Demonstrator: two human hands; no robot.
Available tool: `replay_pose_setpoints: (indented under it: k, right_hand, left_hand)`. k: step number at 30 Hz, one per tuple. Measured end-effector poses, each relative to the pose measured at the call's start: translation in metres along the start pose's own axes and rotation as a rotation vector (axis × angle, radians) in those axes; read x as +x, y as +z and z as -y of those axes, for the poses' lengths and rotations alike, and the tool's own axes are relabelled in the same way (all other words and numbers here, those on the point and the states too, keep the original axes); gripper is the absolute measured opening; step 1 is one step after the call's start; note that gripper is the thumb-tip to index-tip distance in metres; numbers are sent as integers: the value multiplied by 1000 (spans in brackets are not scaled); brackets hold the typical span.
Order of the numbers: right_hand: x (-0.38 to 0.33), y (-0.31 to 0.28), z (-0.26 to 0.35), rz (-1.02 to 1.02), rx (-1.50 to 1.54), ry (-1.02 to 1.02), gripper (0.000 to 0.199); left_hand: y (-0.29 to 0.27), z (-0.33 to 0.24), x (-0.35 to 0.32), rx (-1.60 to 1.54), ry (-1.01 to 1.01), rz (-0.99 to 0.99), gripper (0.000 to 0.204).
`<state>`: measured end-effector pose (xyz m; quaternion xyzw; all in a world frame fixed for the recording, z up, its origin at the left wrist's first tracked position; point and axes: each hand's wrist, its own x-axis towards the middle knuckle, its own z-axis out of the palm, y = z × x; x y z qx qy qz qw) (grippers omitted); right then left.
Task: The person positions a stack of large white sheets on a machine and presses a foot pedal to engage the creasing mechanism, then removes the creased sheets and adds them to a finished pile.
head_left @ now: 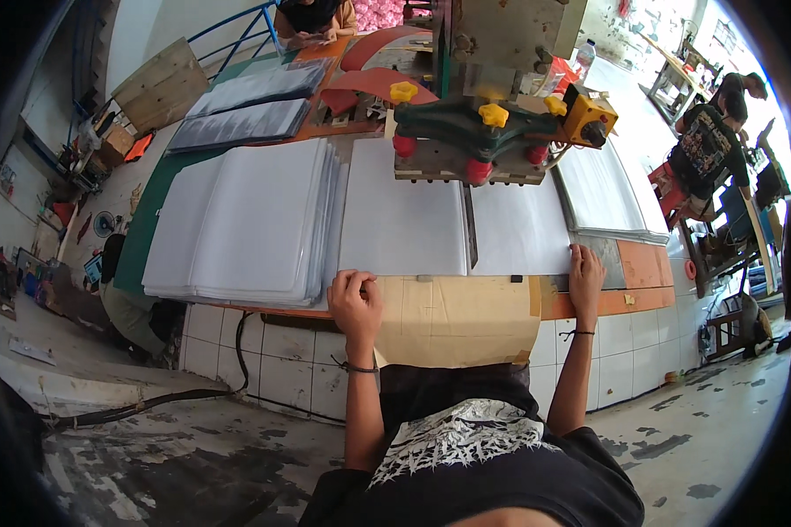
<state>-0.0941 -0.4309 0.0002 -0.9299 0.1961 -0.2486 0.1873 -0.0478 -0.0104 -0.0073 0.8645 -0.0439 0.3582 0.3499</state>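
White plastic-looking sheeting lies flat in front of me, its far part under the press head. A narrow dark strip divides it into a left and a right panel. At the near left corner, my left hand is closed, its fingers curled at the sheet's edge. My right hand pinches at the near right corner, fingers bent. What lies under the fingertips is partly hidden. The press has a dark green frame, yellow knobs and red round parts. Below the sheeting's near edge hangs tan card.
A tall stack of white sheets stands left, a lower stack right. Grey bundles lie farther back. A yellow control box juts from the press. One person sits at the far end; others are at right and lower left.
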Motion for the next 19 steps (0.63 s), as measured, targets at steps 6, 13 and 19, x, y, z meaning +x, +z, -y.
replay_pose_setpoints:
  k: [6,13,19]
  right_hand:
    - [-1,2,-1,-40,-17,6,30]
    - [-7,-7,10,-18,6,8,32]
    - [8,-22,43,284,-119,180,74]
  left_hand:
    - [-1,1,0,-8,-1,39,6]
    - [-3,-2,3,-10,22,23,7]
    - [2,8,-1,45,9,52,10]
